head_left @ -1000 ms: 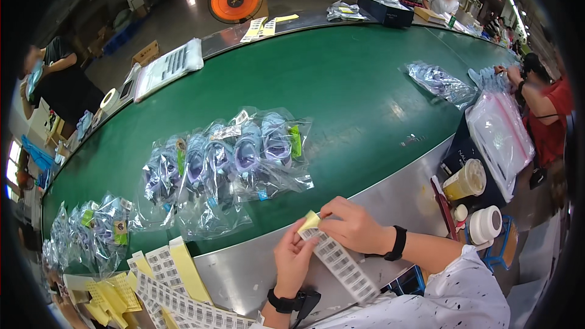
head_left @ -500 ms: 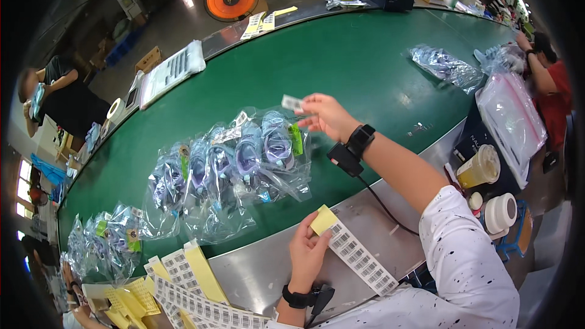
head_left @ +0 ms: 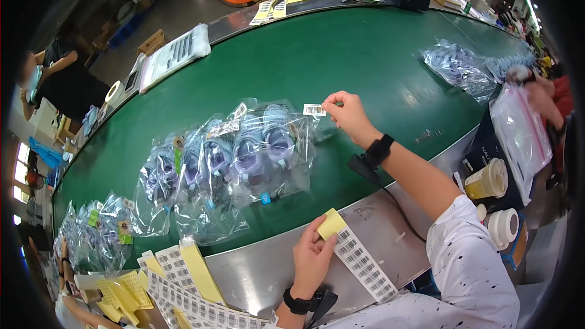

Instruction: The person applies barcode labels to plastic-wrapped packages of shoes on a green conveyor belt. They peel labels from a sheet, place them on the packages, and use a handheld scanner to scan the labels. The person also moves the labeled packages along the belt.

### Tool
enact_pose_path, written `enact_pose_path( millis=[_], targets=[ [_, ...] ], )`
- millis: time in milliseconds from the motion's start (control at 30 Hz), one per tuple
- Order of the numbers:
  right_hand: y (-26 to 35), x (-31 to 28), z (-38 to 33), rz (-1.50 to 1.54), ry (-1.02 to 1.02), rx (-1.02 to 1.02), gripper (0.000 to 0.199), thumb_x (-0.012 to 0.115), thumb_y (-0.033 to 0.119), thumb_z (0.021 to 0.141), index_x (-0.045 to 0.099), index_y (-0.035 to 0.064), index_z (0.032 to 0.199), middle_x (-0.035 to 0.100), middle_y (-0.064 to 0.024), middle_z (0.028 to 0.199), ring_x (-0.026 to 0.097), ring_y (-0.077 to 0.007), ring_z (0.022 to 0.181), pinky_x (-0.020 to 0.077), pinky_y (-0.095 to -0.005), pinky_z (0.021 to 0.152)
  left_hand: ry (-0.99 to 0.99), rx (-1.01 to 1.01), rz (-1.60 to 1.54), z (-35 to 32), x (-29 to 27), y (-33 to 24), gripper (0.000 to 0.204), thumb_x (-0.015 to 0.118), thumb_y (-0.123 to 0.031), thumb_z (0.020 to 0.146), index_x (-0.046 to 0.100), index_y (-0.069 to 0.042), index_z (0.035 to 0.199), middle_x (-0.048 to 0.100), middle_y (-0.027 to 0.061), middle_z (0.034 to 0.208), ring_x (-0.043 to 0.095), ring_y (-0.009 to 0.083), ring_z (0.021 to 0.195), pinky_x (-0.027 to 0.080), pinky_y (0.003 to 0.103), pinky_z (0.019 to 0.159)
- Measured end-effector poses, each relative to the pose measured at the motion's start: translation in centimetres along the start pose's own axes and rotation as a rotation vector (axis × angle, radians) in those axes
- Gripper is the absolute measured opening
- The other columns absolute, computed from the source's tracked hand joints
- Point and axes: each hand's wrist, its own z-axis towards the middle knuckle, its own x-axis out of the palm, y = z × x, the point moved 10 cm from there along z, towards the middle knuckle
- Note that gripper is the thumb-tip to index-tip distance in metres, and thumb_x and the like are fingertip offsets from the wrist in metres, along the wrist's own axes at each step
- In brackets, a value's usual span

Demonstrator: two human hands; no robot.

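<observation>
My right hand (head_left: 348, 117) pinches a small white barcode sticker (head_left: 314, 109) by its right end. The sticker is at the upper right corner of the nearest-right bag in a row of blue and purple clogs (head_left: 278, 140) in clear plastic bags; whether it touches the film I cannot tell. Lower down, my left hand (head_left: 312, 263) grips a barcode label sheet (head_left: 365, 265) between thumb and fingers at its bare yellow end. The sheet slants down over the metal table edge (head_left: 262, 268). Both wrists wear black bands with small devices.
More label sheets (head_left: 183, 274) lie at the lower left, near further bagged clogs (head_left: 113, 231). Bagged pairs (head_left: 460, 67) also lie at the far right of the green belt (head_left: 359, 55). A drink cup (head_left: 487, 181) and a white jar (head_left: 503, 226) stand right. Co-workers sit around.
My right hand has shifted right, and the sticker has turned from slanted to nearly level beside the bag's corner. The green tag on the rightmost clogs no longer shows. The left hand keeps its hold.
</observation>
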Motion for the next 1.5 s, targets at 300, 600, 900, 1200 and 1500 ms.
enact_pose_path(
  millis=[300,600,900,1200,1500],
  targets=[
    [8.5,-0.1,3.0,0.275,-0.034,0.030,0.012,0.066,0.011,0.084,0.064,0.0003,0.081,0.052,0.0029,0.065,0.044,-0.0058,0.054,0.0359,-0.0218,0.047,-0.011,0.019,0.014,0.0,0.1,-0.3,0.044,0.055,0.004,0.091,0.043,0.004,0.133,0.060,0.0142,0.118,0.062,0.0132,0.100,0.050,0.023,0.085],
    [-10.3,6.2,0.1,0.649,0.015,0.823,0.032,0.065,-0.005,0.078,0.040,0.0068,0.062,0.036,-0.0017,0.056,0.029,-0.0094,0.041,0.0184,-0.0287,0.036,-0.043,0.009,0.059,0.1,0.1,-0.4,0.045,0.056,0.005,0.090,0.043,0.006,0.133,0.061,0.0169,0.117,0.062,0.0145,0.100,0.050,0.023,0.084],
    [-10.4,6.5,-0.4,0.354,-0.107,0.786,0.029,0.063,-0.005,0.079,0.041,0.0044,0.062,0.036,-0.0027,0.056,0.027,-0.0104,0.042,0.0162,-0.0298,0.038,-0.087,-0.020,0.119,-0.3,0.1,-0.7,0.042,0.055,0.002,0.091,0.045,0.004,0.132,0.063,0.0123,0.113,0.063,0.0131,0.097,0.051,0.024,0.082],
    [-8.4,6.5,-0.7,-0.209,-0.109,0.634,0.017,0.060,0.009,0.079,0.067,-0.0020,0.090,0.066,-0.0244,0.099,0.064,-0.0409,0.096,0.0533,-0.0459,0.082,-0.061,0.000,0.092,-0.2,0.3,-0.5,0.042,0.055,0.001,0.092,0.044,0.004,0.133,0.062,0.0147,0.116,0.062,0.0117,0.097,0.049,0.022,0.082],
    [-2.1,7.7,1.0,-0.869,0.155,0.173,0.026,0.071,0.030,0.078,0.072,0.0061,0.086,0.070,-0.0150,0.090,0.069,-0.0313,0.088,0.0554,-0.0421,0.074,-0.021,0.016,0.106,0.0,0.6,-0.7,0.047,0.057,0.003,0.090,0.042,0.005,0.135,0.062,0.0144,0.114,0.062,0.0120,0.097,0.049,0.022,0.082]
  ],
)
